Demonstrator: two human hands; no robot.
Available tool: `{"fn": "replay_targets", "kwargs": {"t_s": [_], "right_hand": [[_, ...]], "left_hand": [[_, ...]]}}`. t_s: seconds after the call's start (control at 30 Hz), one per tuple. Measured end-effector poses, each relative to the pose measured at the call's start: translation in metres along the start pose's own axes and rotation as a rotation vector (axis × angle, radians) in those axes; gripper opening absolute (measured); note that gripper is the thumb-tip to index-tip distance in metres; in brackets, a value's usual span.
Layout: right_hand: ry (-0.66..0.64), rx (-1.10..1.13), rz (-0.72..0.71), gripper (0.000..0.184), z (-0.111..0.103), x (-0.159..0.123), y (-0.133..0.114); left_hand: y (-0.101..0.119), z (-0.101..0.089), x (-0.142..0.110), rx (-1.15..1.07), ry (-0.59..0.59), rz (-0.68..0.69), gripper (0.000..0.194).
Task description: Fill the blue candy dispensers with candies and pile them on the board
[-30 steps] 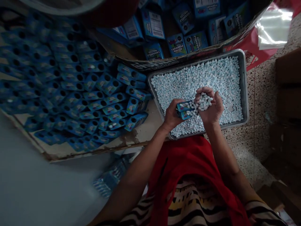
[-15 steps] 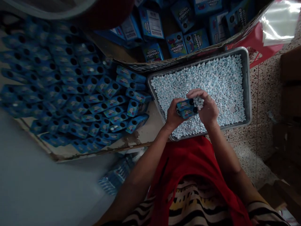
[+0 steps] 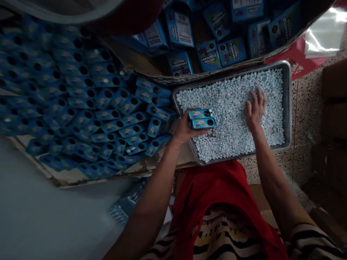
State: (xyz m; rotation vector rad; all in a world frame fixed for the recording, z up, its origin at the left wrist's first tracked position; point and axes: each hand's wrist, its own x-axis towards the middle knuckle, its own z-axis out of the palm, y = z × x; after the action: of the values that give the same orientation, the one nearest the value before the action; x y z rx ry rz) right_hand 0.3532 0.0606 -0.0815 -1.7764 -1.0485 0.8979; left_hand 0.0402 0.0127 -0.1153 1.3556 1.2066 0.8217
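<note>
Two small blue candy boxes (image 3: 201, 123) sit side by side in my left hand (image 3: 184, 129), which is wrapped round their left ends. Each has a dark round hole near its right end, and a pale candy lies at the upper box's hole. Below them is a metal tray (image 3: 287, 108) spread with small white and light-blue candies (image 3: 230, 104). Over the tray's right half, my right hand (image 3: 255, 108) is at the candies with its fingers spread, holding nothing that I can see.
Many blue boxes with round holes (image 3: 108, 95) stand packed on the table (image 3: 67, 177) at left. A cardboard carton (image 3: 151, 74) of larger blue boxes (image 3: 208, 56) is behind the tray. A round container (image 3: 67, 14) overhangs the upper left. Brown cartons (image 3: 334, 119) stand at right.
My right hand has let go of its handful of candies and moved right, from the boxes' holes to the candies in the tray. My left hand has shifted slightly left with the two boxes.
</note>
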Motion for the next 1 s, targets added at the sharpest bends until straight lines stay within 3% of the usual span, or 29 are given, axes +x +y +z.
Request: {"fn": "replay_targets", "kwargs": {"t_s": [0.13,0.23,0.33,0.43,0.5,0.63,0.8,0.93,1.0], "right_hand": [[-0.071,0.108,0.050,0.019,0.030,-0.013,0.008],[-0.067,0.208,0.031,0.021,0.045,-0.029,0.004],[-0.058,0.364,0.099,0.021,0.048,-0.033,0.007],[-0.029,0.569,0.289,0.020,0.042,-0.031,0.014],[-0.012,0.714,0.436,0.021,0.037,-0.030,0.014],[-0.025,0.976,0.592,0.028,0.025,-0.037,-0.004],[-0.135,1.065,0.492,0.030,0.020,-0.062,-0.051],[-0.212,0.976,0.427,0.028,0.026,-0.074,-0.072],[-0.210,0.979,0.398,0.029,0.031,-0.075,-0.074]], "left_hand": [[-0.008,0.016,0.030,-0.090,-0.139,-0.051,0.106],[-0.009,0.037,0.047,-0.063,-0.169,-0.031,0.099],[-0.002,0.056,0.053,-0.092,-0.227,0.010,0.098],[0.017,0.066,0.048,-0.136,-0.300,0.050,0.103],[0.029,0.066,0.040,-0.102,-0.264,0.100,0.104],[0.033,0.055,0.018,-0.012,-0.039,0.128,0.092],[0.008,0.051,-0.001,-0.054,0.011,-0.023,0.097],[0.009,0.055,-0.005,-0.032,0.002,0.036,0.119],[0.016,0.055,-0.006,0.025,0.026,0.067,0.118]]}}
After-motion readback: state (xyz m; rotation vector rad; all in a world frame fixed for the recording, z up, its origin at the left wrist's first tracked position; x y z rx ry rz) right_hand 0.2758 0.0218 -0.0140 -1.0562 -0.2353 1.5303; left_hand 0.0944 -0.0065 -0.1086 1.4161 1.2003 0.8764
